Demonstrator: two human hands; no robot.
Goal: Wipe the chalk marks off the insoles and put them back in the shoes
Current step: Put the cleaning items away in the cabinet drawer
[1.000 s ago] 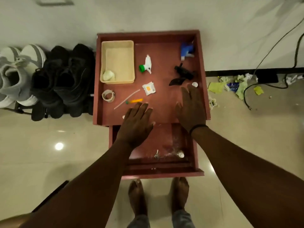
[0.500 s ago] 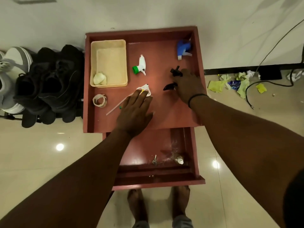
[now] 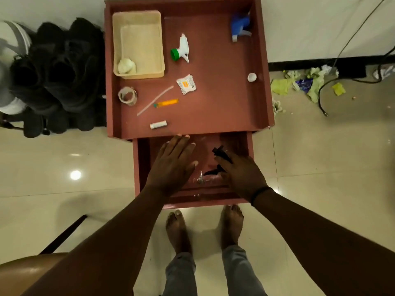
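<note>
Two black shoes stand on the floor left of the red table, with white-grey sneakers beyond them. No insole shows. My left hand hovers flat, fingers straight, over the open drawer below the tabletop. My right hand is over the drawer's right part and grips a black sprayer head. A pale wad of cloth lies in a cream basket at the table's back left.
On the tabletop lie a white sprayer head with green collar, a blue sprayer head, a sachet, a tape roll, an orange pen and a white stick. Litter and cables lie on the floor at right.
My right hand picked the black sprayer head off the tabletop and brought it down over the drawer. My left hand drew back from the tabletop to above the drawer.
</note>
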